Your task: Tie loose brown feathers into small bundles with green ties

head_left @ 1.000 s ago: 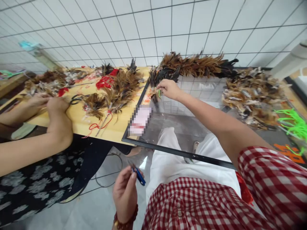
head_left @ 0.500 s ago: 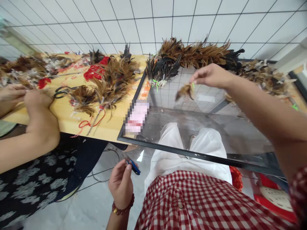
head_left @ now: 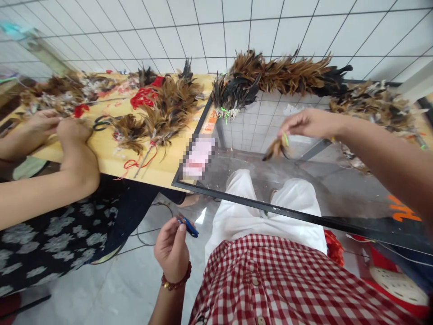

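Observation:
My right hand (head_left: 313, 124) is raised over the glass table (head_left: 257, 208) and pinches a small brown feather bundle (head_left: 275, 148) with a green tie, which hangs from my fingertips. My left hand (head_left: 172, 249) is low beside my lap, below the table edge, and grips a small blue-handled cutter (head_left: 189, 227). A long string of brown and black feathers (head_left: 280, 76) lies along the far side of the glass table, its near end tied in green.
A co-worker's hands (head_left: 64, 135) rest on the wooden table (head_left: 111, 158) at left among feather bunches (head_left: 162, 115), red cord (head_left: 144, 97) and black scissors (head_left: 101, 122). More loose feathers (head_left: 375, 108) lie at right. White tiled wall behind.
My right hand has drawn the small feather bundle from the feather string back toward me and lower over the glass. My left hand stays low with the cutter.

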Action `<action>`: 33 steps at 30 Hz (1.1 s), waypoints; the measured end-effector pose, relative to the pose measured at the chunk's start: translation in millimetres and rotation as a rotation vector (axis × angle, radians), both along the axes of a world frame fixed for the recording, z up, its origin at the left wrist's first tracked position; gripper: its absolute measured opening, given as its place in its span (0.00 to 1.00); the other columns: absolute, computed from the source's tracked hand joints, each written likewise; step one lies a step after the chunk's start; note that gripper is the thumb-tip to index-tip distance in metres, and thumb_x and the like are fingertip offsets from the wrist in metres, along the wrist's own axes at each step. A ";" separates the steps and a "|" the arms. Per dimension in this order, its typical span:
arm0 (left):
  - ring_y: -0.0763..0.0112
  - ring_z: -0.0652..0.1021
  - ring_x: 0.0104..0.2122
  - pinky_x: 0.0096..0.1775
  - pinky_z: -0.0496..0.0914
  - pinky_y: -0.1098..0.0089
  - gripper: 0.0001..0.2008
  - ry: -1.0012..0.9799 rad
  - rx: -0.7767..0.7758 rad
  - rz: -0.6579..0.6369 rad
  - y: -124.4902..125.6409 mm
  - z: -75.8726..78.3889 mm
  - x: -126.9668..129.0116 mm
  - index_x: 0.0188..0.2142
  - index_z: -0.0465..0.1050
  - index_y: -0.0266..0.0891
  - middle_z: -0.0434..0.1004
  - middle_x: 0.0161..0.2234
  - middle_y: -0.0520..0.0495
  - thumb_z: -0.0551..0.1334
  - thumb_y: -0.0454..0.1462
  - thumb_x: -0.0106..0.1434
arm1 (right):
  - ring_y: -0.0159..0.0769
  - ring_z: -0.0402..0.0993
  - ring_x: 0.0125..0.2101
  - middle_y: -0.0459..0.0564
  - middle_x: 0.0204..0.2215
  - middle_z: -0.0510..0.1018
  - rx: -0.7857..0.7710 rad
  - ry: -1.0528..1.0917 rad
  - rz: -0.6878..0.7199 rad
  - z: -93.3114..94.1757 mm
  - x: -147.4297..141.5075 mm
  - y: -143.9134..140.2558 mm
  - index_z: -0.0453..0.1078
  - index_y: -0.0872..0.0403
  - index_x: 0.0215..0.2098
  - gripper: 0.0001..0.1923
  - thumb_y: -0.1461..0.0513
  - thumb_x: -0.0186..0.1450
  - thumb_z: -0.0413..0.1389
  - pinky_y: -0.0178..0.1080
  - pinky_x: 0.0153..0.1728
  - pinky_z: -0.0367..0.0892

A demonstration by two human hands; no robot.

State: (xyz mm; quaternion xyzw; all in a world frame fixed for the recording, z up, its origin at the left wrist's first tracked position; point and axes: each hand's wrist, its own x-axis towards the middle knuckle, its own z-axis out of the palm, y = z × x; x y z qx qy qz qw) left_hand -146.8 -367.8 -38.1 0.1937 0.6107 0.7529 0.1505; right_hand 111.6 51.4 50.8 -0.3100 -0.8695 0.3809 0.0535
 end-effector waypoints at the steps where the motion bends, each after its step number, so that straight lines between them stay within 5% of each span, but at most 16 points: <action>1: 0.72 0.83 0.26 0.30 0.79 0.73 0.15 0.000 0.010 -0.004 0.8 2.9 -0.3 0.40 0.84 0.40 0.86 0.30 0.50 0.79 0.40 0.54 | 0.33 0.82 0.37 0.54 0.38 0.88 0.061 0.118 -0.128 1.4 -9.1 -2.6 0.86 0.55 0.41 0.10 0.69 0.66 0.62 0.40 0.48 0.74; 4: 0.71 0.84 0.27 0.30 0.79 0.72 0.14 0.031 0.065 -0.024 -0.7 12.2 1.0 0.41 0.84 0.41 0.86 0.31 0.50 0.78 0.40 0.55 | 0.40 0.82 0.39 0.54 0.40 0.87 0.232 0.268 -0.410 -11.5 -57.7 -14.6 0.85 0.55 0.47 0.14 0.68 0.68 0.59 0.46 0.48 0.76; 6: 0.70 0.84 0.27 0.30 0.80 0.71 0.14 0.060 0.095 -0.019 -5.3 16.8 3.1 0.41 0.84 0.42 0.86 0.30 0.50 0.78 0.39 0.55 | 0.43 0.82 0.44 0.55 0.44 0.87 0.298 0.219 -0.379 -30.1 -92.2 -26.8 0.85 0.56 0.46 0.17 0.71 0.67 0.56 0.47 0.52 0.75; 11: 0.71 0.83 0.27 0.30 0.80 0.71 0.14 0.081 0.114 0.052 -21.4 16.0 8.1 0.39 0.84 0.41 0.86 0.30 0.52 0.79 0.39 0.53 | 0.42 0.81 0.48 0.55 0.46 0.86 0.312 0.095 -0.049 -64.9 -127.7 -76.0 0.85 0.55 0.48 0.19 0.70 0.67 0.54 0.43 0.54 0.73; 14: 0.72 0.83 0.27 0.31 0.81 0.71 0.15 0.062 0.107 0.080 -27.8 11.5 8.8 0.38 0.84 0.40 0.85 0.30 0.52 0.80 0.40 0.52 | 0.37 0.81 0.43 0.54 0.43 0.86 0.219 0.116 0.282 -54.9 -107.5 -97.3 0.86 0.55 0.42 0.18 0.71 0.65 0.54 0.38 0.50 0.73; 17: 0.72 0.83 0.27 0.31 0.80 0.71 0.17 0.048 0.107 0.107 -29.6 10.2 6.6 0.38 0.83 0.40 0.85 0.30 0.52 0.80 0.41 0.51 | 0.32 0.81 0.36 0.50 0.36 0.86 -0.050 0.024 0.620 -29.0 -72.3 -91.8 0.86 0.54 0.36 0.14 0.69 0.64 0.57 0.34 0.42 0.73; 20: 0.71 0.82 0.27 0.31 0.79 0.71 0.16 0.088 0.122 0.100 -26.6 15.4 3.8 0.39 0.83 0.40 0.84 0.30 0.52 0.79 0.41 0.52 | 0.32 0.81 0.34 0.50 0.35 0.87 -0.140 0.068 0.509 -9.6 -56.7 -73.7 0.85 0.55 0.37 0.10 0.65 0.64 0.60 0.34 0.41 0.72; 22: 0.72 0.82 0.27 0.30 0.79 0.70 0.15 0.122 0.145 0.076 -23.2 22.2 3.9 0.39 0.83 0.42 0.84 0.31 0.52 0.79 0.40 0.53 | 0.33 0.82 0.37 0.51 0.37 0.87 -0.118 0.213 0.389 -9.6 -71.3 -69.2 0.85 0.56 0.39 0.10 0.64 0.64 0.61 0.35 0.44 0.73; 25: 0.72 0.82 0.27 0.30 0.78 0.72 0.13 0.171 0.171 0.022 -20.7 34.1 9.2 0.40 0.84 0.43 0.84 0.31 0.52 0.77 0.40 0.56 | 0.34 0.82 0.39 0.50 0.39 0.87 -0.044 0.382 0.310 -28.0 -122.3 -83.9 0.85 0.56 0.40 0.12 0.68 0.62 0.60 0.35 0.46 0.74; 29: 0.72 0.82 0.27 0.30 0.78 0.72 0.10 0.227 0.201 0.009 -26.6 42.1 20.1 0.41 0.84 0.44 0.84 0.31 0.52 0.76 0.38 0.59 | 0.34 0.82 0.39 0.51 0.37 0.88 0.022 0.280 0.313 -49.6 -168.3 -117.7 0.85 0.58 0.37 0.16 0.75 0.59 0.57 0.34 0.44 0.73; 33: 0.72 0.82 0.27 0.29 0.79 0.71 0.11 0.231 0.224 0.027 -31.2 35.8 20.0 0.41 0.84 0.45 0.85 0.32 0.52 0.75 0.37 0.58 | 0.31 0.80 0.31 0.45 0.31 0.87 -0.130 -0.127 0.482 -22.6 -115.2 -112.7 0.85 0.55 0.31 0.17 0.79 0.54 0.61 0.34 0.40 0.72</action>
